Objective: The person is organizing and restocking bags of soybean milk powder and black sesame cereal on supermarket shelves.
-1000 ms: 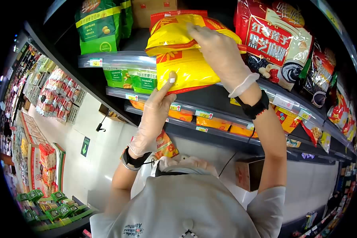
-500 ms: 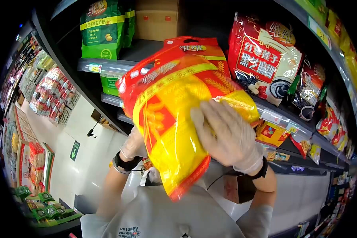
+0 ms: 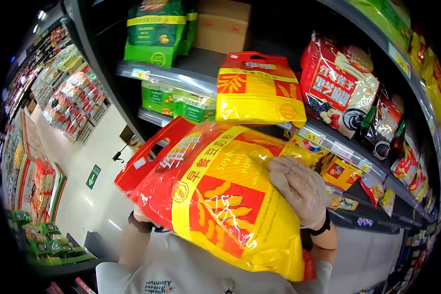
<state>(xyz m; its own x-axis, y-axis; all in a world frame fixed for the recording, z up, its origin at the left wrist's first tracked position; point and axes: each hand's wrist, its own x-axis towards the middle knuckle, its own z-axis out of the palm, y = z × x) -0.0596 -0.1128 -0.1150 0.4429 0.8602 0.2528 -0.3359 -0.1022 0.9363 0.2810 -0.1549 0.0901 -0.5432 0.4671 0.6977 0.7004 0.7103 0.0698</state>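
A large red and yellow bag of soybean milk powder lies tilted across my chest, between both hands. My gloved right hand presses on the bag's right side, its fingers bent over the yellow plastic. Most of my left hand is hidden behind the red left part of the bag; only a bit of glove shows above the dark wristband. Just beyond the held bag, a similar red and yellow bag sits on the shelf edge.
Green soybean powder bags and a cardboard box stand on the upper shelf. Red sesame paste bags are to the right. An aisle floor with a product pile lies at the left.
The held bag has turned from nearly upright to sideways and come closer to my body. The similar bag on the shelf is now largely uncovered. My left hand has gone mostly behind the held bag.
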